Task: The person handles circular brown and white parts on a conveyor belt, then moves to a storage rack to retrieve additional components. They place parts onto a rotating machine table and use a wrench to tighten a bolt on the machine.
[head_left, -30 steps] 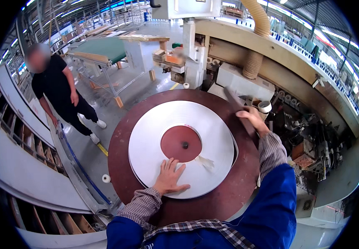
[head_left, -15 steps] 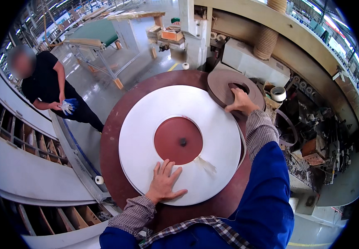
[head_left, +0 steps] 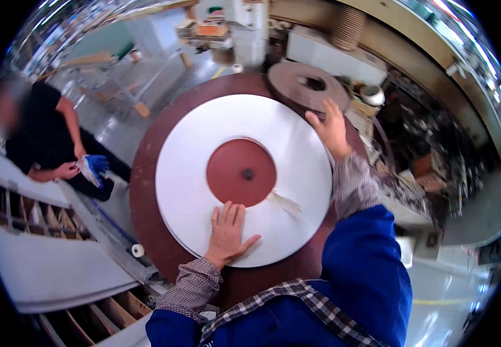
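A wide white roll of edge banding [head_left: 190,191] lies flat on a round red-brown turntable [head_left: 146,173]. Through its centre hole the turntable's surface and a small dark knob [head_left: 247,173] show. A frayed pale strip [head_left: 285,204] lies across the white roll, right of the hole. My left hand [head_left: 226,234] rests on the roll's near side, palm down with fingers apart. Beyond, at the far right of the turntable, sits a smaller brown roll of edge banding [head_left: 291,84]. My right hand [head_left: 332,130] is open at its near edge; whether the fingertips touch it I cannot tell.
A co-worker [head_left: 48,139] stands at the left, holding blue-and-white gloves [head_left: 93,169]. Slotted racks [head_left: 36,214] line the lower left. A machine [head_left: 337,55] and a tape roll [head_left: 372,95] stand beyond the brown roll, with cluttered parts [head_left: 430,144] to the right.
My right hand has come off the top of the brown roll toward me. The brown roll sits slightly farther away and left relative to the white one. My left hand stays on the white roll.
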`<action>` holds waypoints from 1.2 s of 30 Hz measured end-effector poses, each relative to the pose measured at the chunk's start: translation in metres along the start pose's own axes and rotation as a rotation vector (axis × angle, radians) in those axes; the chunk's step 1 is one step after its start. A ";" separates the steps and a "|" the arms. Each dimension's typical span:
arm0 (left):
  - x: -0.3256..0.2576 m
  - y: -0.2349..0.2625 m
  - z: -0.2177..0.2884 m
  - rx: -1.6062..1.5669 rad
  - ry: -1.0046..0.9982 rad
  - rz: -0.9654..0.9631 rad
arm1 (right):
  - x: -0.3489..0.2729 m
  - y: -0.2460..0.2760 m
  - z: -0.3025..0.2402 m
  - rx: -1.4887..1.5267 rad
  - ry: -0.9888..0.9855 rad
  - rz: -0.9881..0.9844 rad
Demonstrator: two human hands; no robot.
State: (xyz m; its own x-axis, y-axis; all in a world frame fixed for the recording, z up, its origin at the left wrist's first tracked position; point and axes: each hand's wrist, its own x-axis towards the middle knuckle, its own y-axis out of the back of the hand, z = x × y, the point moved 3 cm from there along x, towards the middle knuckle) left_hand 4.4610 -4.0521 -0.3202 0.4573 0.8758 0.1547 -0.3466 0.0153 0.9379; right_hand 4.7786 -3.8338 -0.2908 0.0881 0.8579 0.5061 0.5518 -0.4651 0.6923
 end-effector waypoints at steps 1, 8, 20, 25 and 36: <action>0.002 0.002 0.002 0.022 -0.023 0.036 | -0.039 0.014 0.005 -0.029 0.012 0.081; 0.074 -0.040 0.026 -0.121 0.069 0.124 | -0.209 0.043 -0.040 0.294 -0.543 0.083; 0.039 -0.032 0.027 -0.188 0.026 0.171 | -0.284 0.022 -0.112 0.195 -0.569 0.108; 0.022 -0.019 0.007 -0.164 0.034 -0.060 | -0.264 0.039 -0.096 -0.173 -0.417 0.037; 0.075 -0.039 0.036 -0.326 0.270 0.253 | -0.039 -0.070 -0.046 -0.167 -0.215 -0.335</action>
State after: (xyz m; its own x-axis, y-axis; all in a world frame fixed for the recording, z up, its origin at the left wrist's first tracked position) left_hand 4.5388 -4.0042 -0.3339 0.1121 0.9646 0.2385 -0.6775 -0.1014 0.7285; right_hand 4.6985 -3.8446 -0.3353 0.1076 0.9853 0.1331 0.4387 -0.1671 0.8830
